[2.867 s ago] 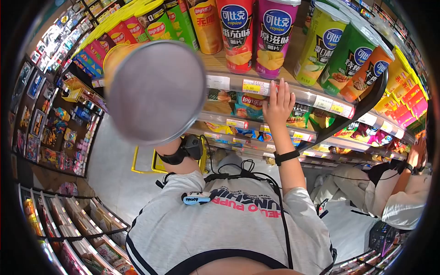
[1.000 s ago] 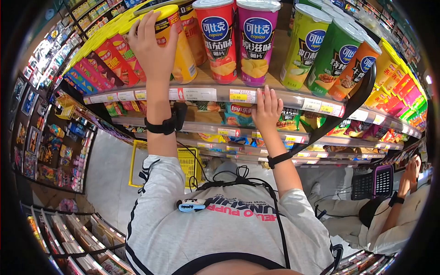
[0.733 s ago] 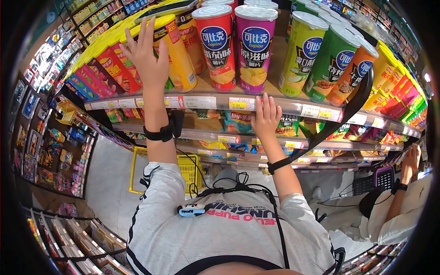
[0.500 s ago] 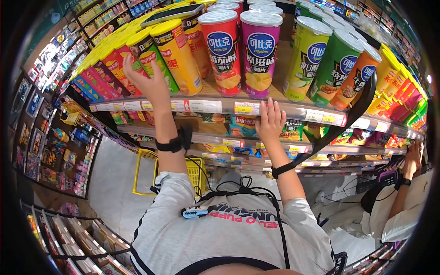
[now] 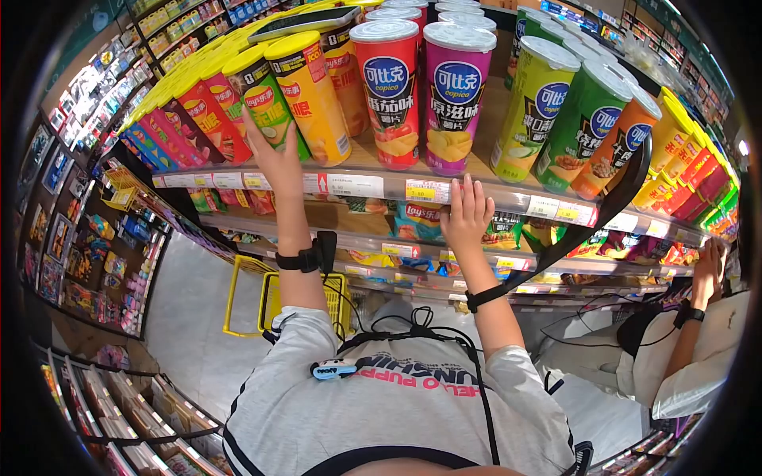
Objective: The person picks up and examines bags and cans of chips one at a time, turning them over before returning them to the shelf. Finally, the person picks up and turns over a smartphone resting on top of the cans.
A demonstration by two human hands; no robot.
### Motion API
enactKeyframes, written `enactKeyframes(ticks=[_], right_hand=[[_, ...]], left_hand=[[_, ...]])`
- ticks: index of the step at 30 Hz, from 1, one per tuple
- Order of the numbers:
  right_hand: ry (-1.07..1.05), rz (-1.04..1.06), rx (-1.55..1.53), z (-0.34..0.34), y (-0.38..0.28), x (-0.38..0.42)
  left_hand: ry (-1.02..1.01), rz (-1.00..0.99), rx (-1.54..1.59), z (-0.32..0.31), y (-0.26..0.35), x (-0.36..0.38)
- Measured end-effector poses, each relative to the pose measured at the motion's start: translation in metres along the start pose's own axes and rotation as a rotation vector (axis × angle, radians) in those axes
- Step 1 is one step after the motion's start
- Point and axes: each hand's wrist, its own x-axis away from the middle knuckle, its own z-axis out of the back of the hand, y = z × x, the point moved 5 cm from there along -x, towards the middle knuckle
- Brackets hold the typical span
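Right beside green canister (image 5: 271, 101), yellow canister (image 5: 313, 99)

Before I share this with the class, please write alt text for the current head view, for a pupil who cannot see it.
A person's left hand spans the front of a green Lay's can among crisp cans on a shop shelf; the right hand rests on its front edge. A phone lies atop some cans behind.
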Motion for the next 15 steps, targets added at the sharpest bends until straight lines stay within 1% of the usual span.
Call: enactKeyframes(ticks=[3,9,12,15], right_hand=[[0.012,0.010,0.016,-0.0010,0.0001,0.0005],[0.020,0.010,0.011,-0.0023,0.0008,0.0014],[0.015,0.011,0.007,-0.0013,0.0006,0.0011],[0.010,0.009,0.006,-0.0013,0.0003,0.0006]], left_hand=[[-0.006,0.013,0.007,0.0002,0.0056,-0.0004],[-0.005,-0.045,-0.128,0.0001,0.0101,-0.0021],[-0.006,-0.007,-0.066,-0.0002,0.0106,-0.0017],[-0.005,-0.012,-0.040,-0.0009,0.0102,-0.0018]])
